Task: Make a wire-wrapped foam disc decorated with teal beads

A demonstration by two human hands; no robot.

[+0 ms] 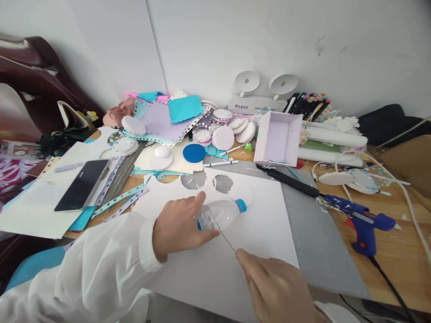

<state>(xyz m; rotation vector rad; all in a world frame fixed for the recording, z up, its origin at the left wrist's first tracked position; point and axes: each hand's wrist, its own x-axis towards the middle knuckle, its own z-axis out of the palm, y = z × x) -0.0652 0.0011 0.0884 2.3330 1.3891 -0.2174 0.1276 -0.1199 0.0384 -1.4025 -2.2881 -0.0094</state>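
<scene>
A small clear plastic bottle (pixel 226 212) with a blue cap lies on its side on a large white sheet (pixel 202 273), cap to the right. My left hand (pixel 183 222) holds the bottle's lower part, thumb in front and fingers over it. In my right hand (pixel 272 280), closed, is one end of a thin dark strip (pixel 228 241), which runs up and left across the bottle's middle. Whether it is a blade seen edge-on or a wire, I cannot tell; its handle, if any, is hidden in the fist. Round holes are cut in the sheet's far edge.
Right of the sheet lie a blue glue gun (pixel 365 220) and a long black bar-like object (pixel 288 179) on a grey mat (pixel 313 242). Behind are a white box (pixel 278 139), white discs (pixel 222 137), a blue disc (pixel 194 153) and markers. A phone (pixel 82 185) lies left on papers.
</scene>
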